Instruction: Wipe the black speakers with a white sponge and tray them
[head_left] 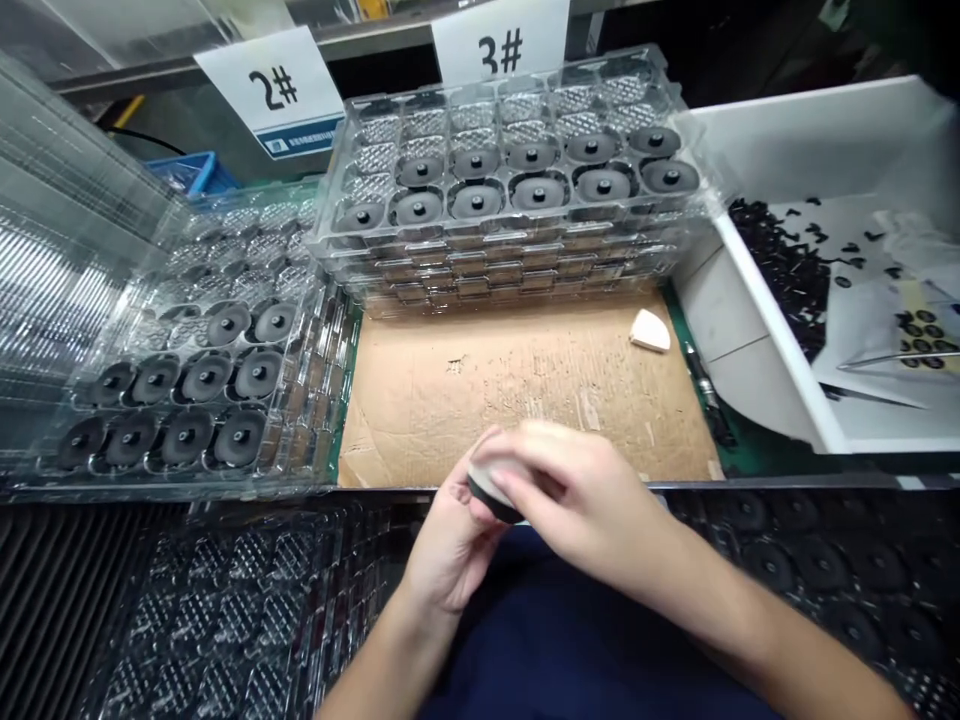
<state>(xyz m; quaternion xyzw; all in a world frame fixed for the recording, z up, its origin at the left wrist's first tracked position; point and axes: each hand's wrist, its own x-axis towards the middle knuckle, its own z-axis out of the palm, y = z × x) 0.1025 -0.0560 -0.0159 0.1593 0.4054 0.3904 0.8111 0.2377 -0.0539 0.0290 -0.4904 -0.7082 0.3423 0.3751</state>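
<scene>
Blurred right hand (577, 490) over black disc (489, 497)

the left hand (448, 548) and right hand (581, 500) are bare, as are both forearms (750, 625), uncovered by any sleeve; dark navy-blue clothing (570, 640) covers the lap, plain and unmarked.

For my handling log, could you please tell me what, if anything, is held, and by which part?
Both hands share one round black part: the left hand grips its rim, and the right hand covers its top. Blur hides finer detail.
</scene>
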